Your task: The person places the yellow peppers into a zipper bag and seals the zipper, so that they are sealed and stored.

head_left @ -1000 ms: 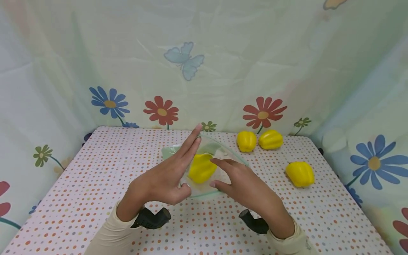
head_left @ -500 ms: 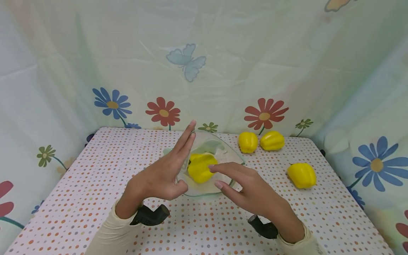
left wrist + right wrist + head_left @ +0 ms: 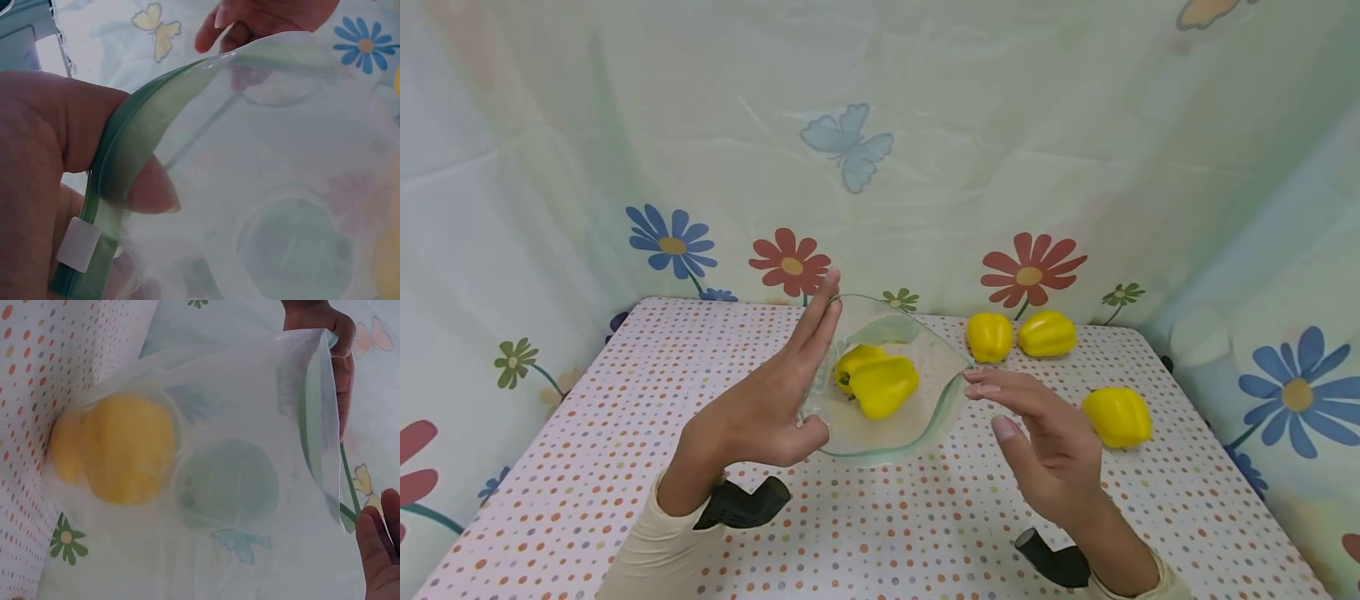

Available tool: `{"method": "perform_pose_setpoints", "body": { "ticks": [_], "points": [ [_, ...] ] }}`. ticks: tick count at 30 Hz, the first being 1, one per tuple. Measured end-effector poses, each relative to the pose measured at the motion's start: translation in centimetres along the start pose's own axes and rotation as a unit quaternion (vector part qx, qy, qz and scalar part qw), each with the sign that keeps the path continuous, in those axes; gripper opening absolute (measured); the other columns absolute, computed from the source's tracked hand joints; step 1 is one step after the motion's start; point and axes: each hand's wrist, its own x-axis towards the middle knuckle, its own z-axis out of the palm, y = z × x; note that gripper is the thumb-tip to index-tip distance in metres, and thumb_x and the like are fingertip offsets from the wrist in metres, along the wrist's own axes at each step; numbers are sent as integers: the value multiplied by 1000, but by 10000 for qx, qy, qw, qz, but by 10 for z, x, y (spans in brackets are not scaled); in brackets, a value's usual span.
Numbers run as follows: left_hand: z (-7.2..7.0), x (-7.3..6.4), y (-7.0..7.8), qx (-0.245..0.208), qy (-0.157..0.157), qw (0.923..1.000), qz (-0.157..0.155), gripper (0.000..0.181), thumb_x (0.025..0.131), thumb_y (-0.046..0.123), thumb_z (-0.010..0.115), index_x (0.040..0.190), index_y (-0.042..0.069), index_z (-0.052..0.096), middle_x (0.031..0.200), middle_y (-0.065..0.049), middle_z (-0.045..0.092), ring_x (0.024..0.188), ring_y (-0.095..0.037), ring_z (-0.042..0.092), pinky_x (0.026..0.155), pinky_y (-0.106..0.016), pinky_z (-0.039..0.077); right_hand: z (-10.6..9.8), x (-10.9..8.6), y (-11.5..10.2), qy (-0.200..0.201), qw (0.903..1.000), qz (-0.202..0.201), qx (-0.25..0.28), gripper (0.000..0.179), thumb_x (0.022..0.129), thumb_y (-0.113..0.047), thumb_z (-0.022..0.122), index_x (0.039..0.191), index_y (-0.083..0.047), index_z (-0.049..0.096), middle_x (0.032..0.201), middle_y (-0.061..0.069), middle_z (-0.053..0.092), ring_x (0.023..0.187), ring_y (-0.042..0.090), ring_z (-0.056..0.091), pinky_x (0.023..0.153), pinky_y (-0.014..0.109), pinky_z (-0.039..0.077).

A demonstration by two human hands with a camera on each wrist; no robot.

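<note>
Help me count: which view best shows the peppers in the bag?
The head view: both peppers show clearly through the open mouth of the bag. Right wrist shows them hazily through its side; left wrist, only a yellow blur low at the right edge.

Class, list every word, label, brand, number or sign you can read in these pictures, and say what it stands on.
No text can be read.
Zip bag: faint marks on its green round patch, too blurred to read.
White slider: no legible lettering.
Yellow bell peppers: no text visible.
Backdrop: flowers and butterflies, no words visible.
</note>
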Motion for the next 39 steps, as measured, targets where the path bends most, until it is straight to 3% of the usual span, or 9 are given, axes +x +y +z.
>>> {"method": "perform_pose_setpoints", "body": {
  "ticks": [4,10,15,19,24,30,39],
  "points": [
    [-2,-1,0,15,-1,10000,12,106,66,4,54,153,-2,-6,160,-9,-22,147,-27,-2,113,-38,24,-8,-5,-1,256,9994,113,-219,23,95,6,51,107,24,55,110,26,64,113,31,58,99,32,44],
    [-3,0,0,-78,-28,9999,110,106,65,1,52,153,-2,-7,159,-10,-22,147,-28,-3,113,-37,24,-25,-22,1,96,9962,590,-634,25,94,6,53,109,26,53,113,27,62,115,29,57,98,28,43],
    [1,2,-1,-144,-123,9998,20,107,65,3,53,153,-1,-8,159,-9,-24,147,-27,0,110,-37,30,-45,-41,5,-58,9837,1147,-1385,22,92,11,52,110,23,55,112,27,61,115,24,57,97,25,43],
    [2,-1,-2,-96,-176,9997,-142,108,65,4,54,153,1,-9,159,-7,-24,148,-23,0,105,-39,37,-60,-54,12,-190,9626,1814,-2003,29,86,20,52,113,15,60,112,24,62,116,22,56,97,23,43],
    [2,-4,-3,-80,-166,9996,-235,107,66,5,53,153,2,-8,159,-5,-24,148,-22,1,106,-38,35,-77,-64,17,-156,9254,2613,-2739,36,84,22,55,116,6,63,111,15,64,115,12,56,95,18,42],
    [4,-6,-2,-131,-167,9995,-232,107,66,5,54,153,1,-7,159,-6,-24,147,-24,-3,109,-38,32,-98,-79,13,-351,8785,2658,-3953,34,82,13,65,114,-1,68,106,9,67,106,-6,51,91,6,35],
    [2,-2,-3,41,-102,9999,-89,106,66,8,53,153,-2,-7,159,-8,-23,147,-25,-3,111,-39,28,-136,-92,10,-356,8359,3126,-4498,33,84,5,69,115,-2,67,109,16,67,110,-21,38,88,-1,26]
  ]
}}
